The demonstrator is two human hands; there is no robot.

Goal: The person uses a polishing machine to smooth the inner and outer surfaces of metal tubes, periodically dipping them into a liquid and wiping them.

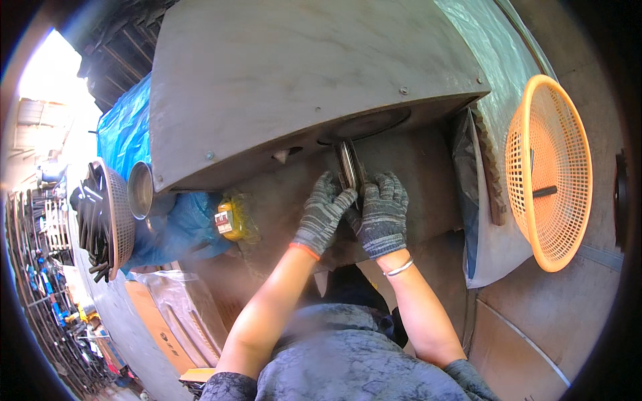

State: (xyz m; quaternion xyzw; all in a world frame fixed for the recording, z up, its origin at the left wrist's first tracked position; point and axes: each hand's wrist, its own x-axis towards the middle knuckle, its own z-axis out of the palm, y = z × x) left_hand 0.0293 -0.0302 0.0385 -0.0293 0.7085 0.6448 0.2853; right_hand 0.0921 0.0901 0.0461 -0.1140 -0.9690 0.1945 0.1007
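Note:
Both my hands wear grey striped knit gloves and are close together below the front edge of a large grey metal housing (287, 87). Between them is a shiny, dark metal piece (348, 164), long and narrow like a tube or bar. Its far end reaches up to the round dark opening (368, 125) under the housing, where contact cannot be made out. My left hand (326, 212) closes on the piece's left side, thumb pointing inward. My right hand (382, 215) grips it from the right, with fingers curled. The piece's near end is hidden by the gloves.
At the right stands an orange plastic basket (580, 200) with a few dark pieces inside. A basket (120, 214) heaped with dark metal pieces sits at the left, beside a metal bowl (141, 190). A yellow item in clear plastic (234, 220) lies near blue sheeting (130, 120).

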